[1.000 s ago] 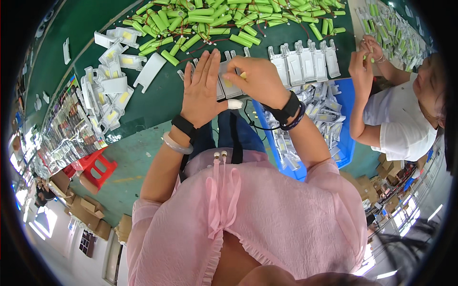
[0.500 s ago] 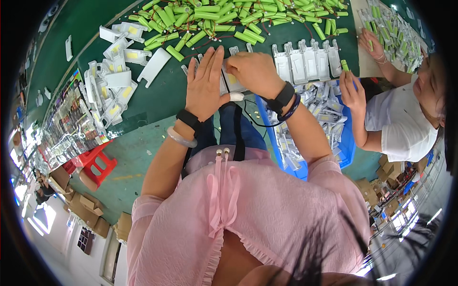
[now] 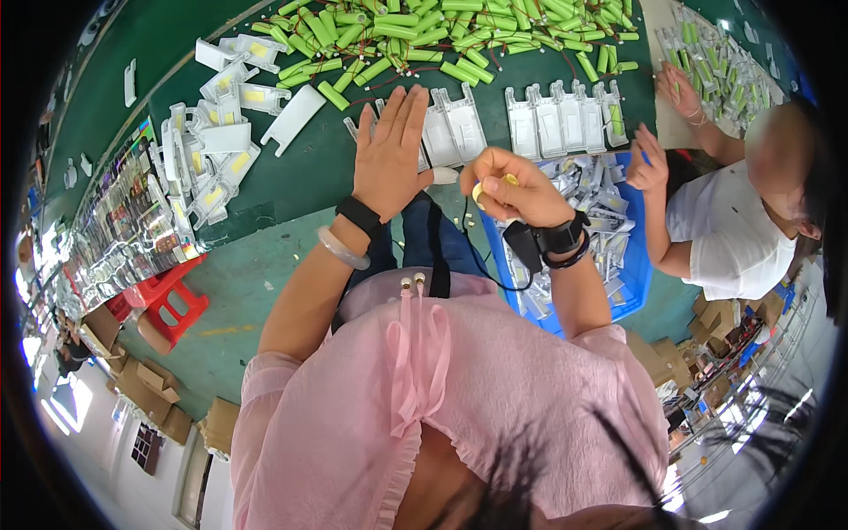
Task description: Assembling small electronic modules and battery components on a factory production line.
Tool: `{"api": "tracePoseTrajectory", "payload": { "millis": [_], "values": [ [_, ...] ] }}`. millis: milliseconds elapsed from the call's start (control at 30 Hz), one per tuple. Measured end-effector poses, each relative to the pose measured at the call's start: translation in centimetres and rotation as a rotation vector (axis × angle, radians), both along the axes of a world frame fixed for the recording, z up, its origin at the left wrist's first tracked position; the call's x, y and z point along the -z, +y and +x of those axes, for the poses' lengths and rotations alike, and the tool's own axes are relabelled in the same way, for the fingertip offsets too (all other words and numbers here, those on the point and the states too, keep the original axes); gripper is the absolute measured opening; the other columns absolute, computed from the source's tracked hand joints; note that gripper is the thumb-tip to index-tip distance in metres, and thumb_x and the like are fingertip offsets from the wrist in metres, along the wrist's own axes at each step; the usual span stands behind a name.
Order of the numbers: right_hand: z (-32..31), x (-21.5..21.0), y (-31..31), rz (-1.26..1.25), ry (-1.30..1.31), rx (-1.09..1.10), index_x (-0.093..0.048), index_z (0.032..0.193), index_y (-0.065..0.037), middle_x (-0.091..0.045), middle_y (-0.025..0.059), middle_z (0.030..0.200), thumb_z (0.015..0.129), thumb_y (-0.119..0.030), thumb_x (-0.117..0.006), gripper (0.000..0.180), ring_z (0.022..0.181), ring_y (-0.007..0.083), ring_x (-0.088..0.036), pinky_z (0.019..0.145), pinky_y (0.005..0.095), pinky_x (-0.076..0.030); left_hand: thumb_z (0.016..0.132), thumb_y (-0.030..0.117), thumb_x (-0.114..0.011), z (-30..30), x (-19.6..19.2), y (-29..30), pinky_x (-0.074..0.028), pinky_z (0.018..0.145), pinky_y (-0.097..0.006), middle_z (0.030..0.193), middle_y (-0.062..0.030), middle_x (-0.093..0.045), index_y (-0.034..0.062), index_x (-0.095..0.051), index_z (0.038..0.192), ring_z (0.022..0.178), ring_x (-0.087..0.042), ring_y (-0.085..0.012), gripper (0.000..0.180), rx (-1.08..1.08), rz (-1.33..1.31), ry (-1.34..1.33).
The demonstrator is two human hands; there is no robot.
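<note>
My left hand (image 3: 389, 157) lies flat with fingers stretched over a row of white plastic housings (image 3: 439, 137), hiding some of them. A white wrap covers its thumb tip. Near the table's front edge, to the right of that row, my right hand (image 3: 521, 193) is closed on small yellow pieces (image 3: 481, 192), apart from the housings. A second row of white housings (image 3: 549, 122) stands further right, its rightmost one holding a green cylindrical battery (image 3: 616, 119).
Green batteries with red wires (image 3: 397, 35) are heaped at the back. White housings with yellow patches (image 3: 221, 141) pile up at left. A blue bin (image 3: 640, 287) of white parts stands below the table edge. At right, a co-worker's hand (image 3: 649, 163) hovers near the second row.
My right hand has pulled back from the housings toward the front right, and yellow pieces now show in it. The co-worker's battery now sits in the rightmost housing.
</note>
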State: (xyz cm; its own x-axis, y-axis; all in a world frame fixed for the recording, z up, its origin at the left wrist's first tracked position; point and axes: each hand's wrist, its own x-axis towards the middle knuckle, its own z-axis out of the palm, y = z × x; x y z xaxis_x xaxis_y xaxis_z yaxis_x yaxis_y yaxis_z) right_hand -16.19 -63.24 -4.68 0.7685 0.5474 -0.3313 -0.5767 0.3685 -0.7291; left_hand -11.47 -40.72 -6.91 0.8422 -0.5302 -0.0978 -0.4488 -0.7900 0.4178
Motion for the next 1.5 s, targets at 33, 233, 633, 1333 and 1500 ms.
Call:
{"api": "tracePoseTrajectory", "payload": {
  "millis": [33, 233, 633, 1333, 1500],
  "values": [
    [-0.5, 0.0, 0.0, 0.059, 0.082, 0.003, -0.051, 0.096, -0.004, -0.061, 0.0102, 0.085, 0.101, -0.021, -0.059, 0.019, 0.054, 0.0044, -0.047, 0.045, 0.0205, -0.033, 0.060, 0.031, -0.088, 0.0, 0.1, -0.2, -0.017, 0.120, -0.054, 0.160, -0.0089, -0.030, 0.0047, -0.021, 0.155, 0.148, -0.026, -0.0268, 0.120, 0.000, -0.019, -0.010],
    [-2.7, 2.5, 0.8, 0.153, 0.247, 0.092, -0.066, 0.102, 0.002, -0.061, 0.0127, 0.083, 0.090, -0.003, -0.052, 0.019, 0.050, 0.0086, -0.048, 0.039, 0.0205, -0.029, 0.059, 0.041, -0.088, -0.6, -0.7, 0.3, -0.017, 0.119, -0.055, 0.160, -0.0125, -0.028, 0.0046, -0.025, 0.154, 0.149, -0.024, -0.0306, 0.120, -0.024, -0.076, -0.056],
    [3.7, 0.9, 2.5, -0.069, 0.006, 0.081, -0.068, 0.101, 0.003, -0.069, 0.0088, 0.086, 0.096, -0.015, -0.059, 0.020, 0.055, 0.0078, -0.057, 0.045, 0.0201, -0.038, 0.068, 0.025, -0.082, -0.8, -0.1, 3.0, -0.020, 0.117, -0.055, 0.157, -0.0095, -0.034, 0.0068, -0.027, 0.154, 0.145, -0.030, -0.0316, 0.103, -0.030, -0.073, -0.040],
    [6.9, 1.8, 5.8, -0.791, -0.572, 0.080, -0.067, 0.087, -0.005, -0.063, 0.0090, 0.070, 0.090, -0.023, -0.061, 0.019, 0.059, 0.0188, -0.060, 0.051, 0.0344, -0.046, 0.060, 0.031, -0.088, -0.8, 1.8, 3.7, -0.019, 0.118, -0.054, 0.151, -0.0066, -0.044, 0.0105, -0.032, 0.152, 0.144, -0.034, -0.0281, 0.109, -0.072, -0.224, -0.047],
    [7.4, 3.1, 7.8, -1.224, -0.912, -0.071, -0.069, 0.084, -0.013, -0.069, 0.0085, 0.081, 0.084, -0.025, -0.067, 0.012, 0.079, 0.0330, -0.067, 0.065, 0.0443, -0.052, 0.061, 0.026, -0.088, -0.6, 1.6, 3.5, -0.019, 0.119, -0.051, 0.150, -0.0101, -0.044, 0.0112, -0.030, 0.153, 0.144, -0.034, -0.0273, 0.110, -0.099, -0.206, 0.003]
  ]
}}
